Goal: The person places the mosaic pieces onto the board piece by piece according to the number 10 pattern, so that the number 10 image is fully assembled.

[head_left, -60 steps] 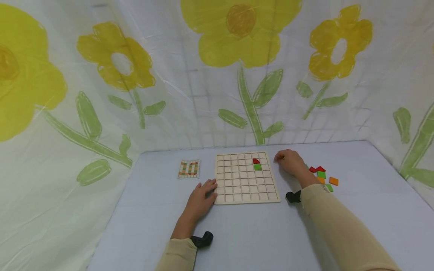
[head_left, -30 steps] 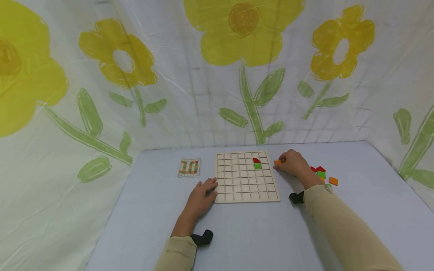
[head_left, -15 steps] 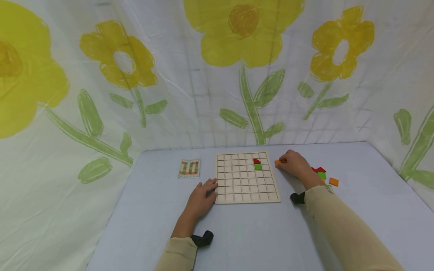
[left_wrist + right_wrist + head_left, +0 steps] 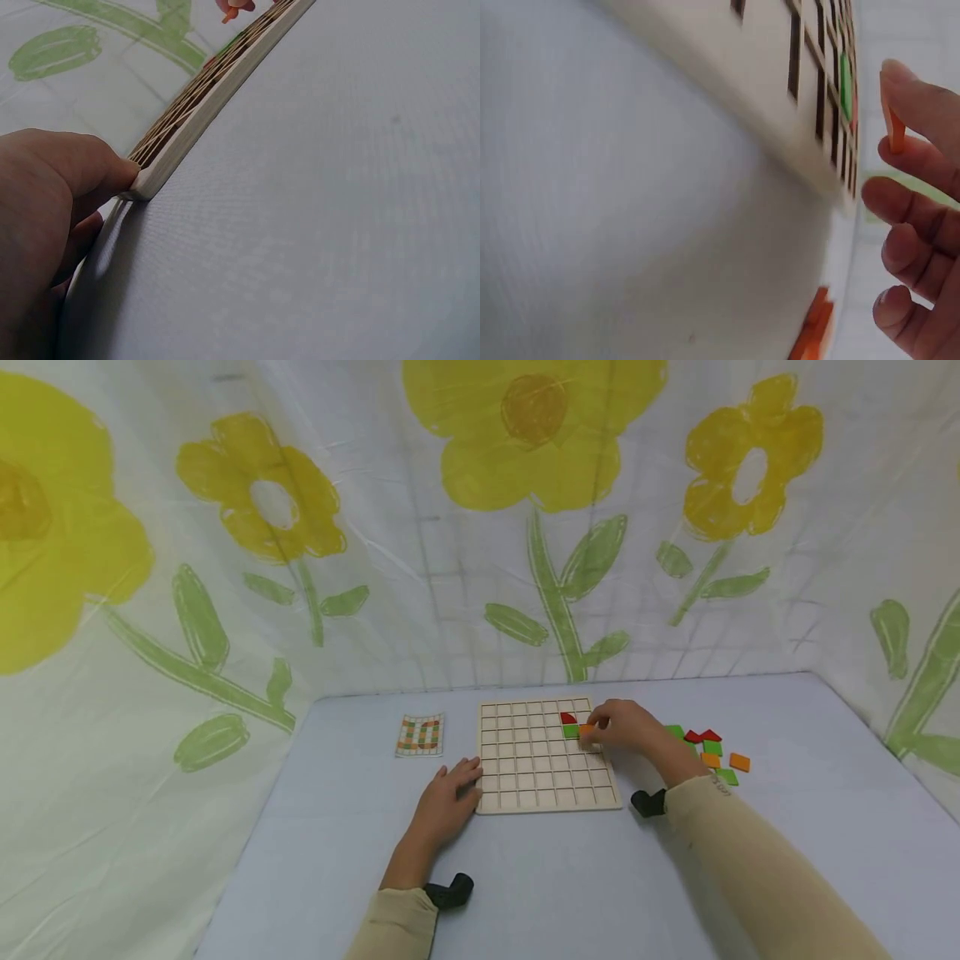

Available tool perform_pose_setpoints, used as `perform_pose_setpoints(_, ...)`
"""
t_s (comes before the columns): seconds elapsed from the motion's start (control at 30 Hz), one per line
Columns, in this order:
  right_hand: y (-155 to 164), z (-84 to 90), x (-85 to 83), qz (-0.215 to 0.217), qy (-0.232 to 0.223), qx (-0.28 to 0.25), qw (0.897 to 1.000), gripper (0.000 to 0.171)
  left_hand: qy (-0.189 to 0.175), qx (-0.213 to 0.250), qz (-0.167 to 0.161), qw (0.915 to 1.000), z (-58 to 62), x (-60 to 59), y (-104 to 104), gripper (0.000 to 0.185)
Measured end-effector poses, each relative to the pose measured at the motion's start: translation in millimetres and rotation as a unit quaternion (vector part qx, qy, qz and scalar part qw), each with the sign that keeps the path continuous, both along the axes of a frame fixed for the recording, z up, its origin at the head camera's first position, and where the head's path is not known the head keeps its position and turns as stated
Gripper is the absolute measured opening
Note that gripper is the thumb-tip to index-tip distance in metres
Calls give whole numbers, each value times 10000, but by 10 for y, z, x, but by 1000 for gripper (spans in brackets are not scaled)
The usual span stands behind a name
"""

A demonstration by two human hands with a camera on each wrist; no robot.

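A pale wooden grid board [image 4: 525,777] lies on the table. Two tiles sit in its cells near the far right corner: a red curved-edge tile [image 4: 567,718] and a green square tile [image 4: 572,732] just below it. My right hand [image 4: 628,727] pinches an orange square tile [image 4: 587,730] between thumb and fingertip, over the board's right part beside the green one. In the right wrist view the orange tile [image 4: 891,120] stands on edge in that pinch, apart from the board. My left hand [image 4: 442,802] touches the board's left edge, its thumb against a corner in the left wrist view.
Several loose tiles, red, green and orange [image 4: 739,762], lie right of the board, partly behind my right wrist. A small card with a coloured grid pattern [image 4: 420,735] lies to the left. Behind the table hangs a flower-printed curtain [image 4: 360,643].
My right hand first showed no tile, then appeared right of the board with the orange tile. It has since moved left over the board. My left hand has stayed at the board's edge.
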State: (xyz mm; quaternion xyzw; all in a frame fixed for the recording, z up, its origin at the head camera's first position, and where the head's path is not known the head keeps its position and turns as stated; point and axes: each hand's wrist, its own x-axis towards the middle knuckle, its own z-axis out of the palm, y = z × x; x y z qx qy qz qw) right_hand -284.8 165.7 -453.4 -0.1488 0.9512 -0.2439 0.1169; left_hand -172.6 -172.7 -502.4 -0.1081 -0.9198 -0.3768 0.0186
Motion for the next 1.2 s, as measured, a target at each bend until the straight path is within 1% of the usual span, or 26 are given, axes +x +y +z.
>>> perform_pose_setpoints(0.1,-107,40,35,377,133,160,9991,35,4,15,9,10000,-10,-1,0,38)
perform_pose_setpoints(0.23,-203,72,80,634,225,424,9968,30,-6,10,9,10000,-24,3,-3,38)
perform_pose_setpoints(0.5,-276,51,153,453,90,830,9955,24,16,8,-26,10000,-42,1,-5,38)
perform_pose_setpoints(0.67,-289,47,160,428,94,776,9960,24,8,-3,-25,10000,-41,-1,-9,38)
perform_pose_setpoints(0.9,-271,41,147,364,-19,558,9978,28,-13,-25,-16,10000,-33,-3,-11,38)
perform_pose_setpoints(1.03,-250,16,127,440,24,456,9980,24,32,-6,-31,10000,-25,-8,-12,38)
perform_pose_setpoints(1.2,-244,-32,99,514,25,403,9979,20,-4,20,-33,10000,-18,-11,-9,38)
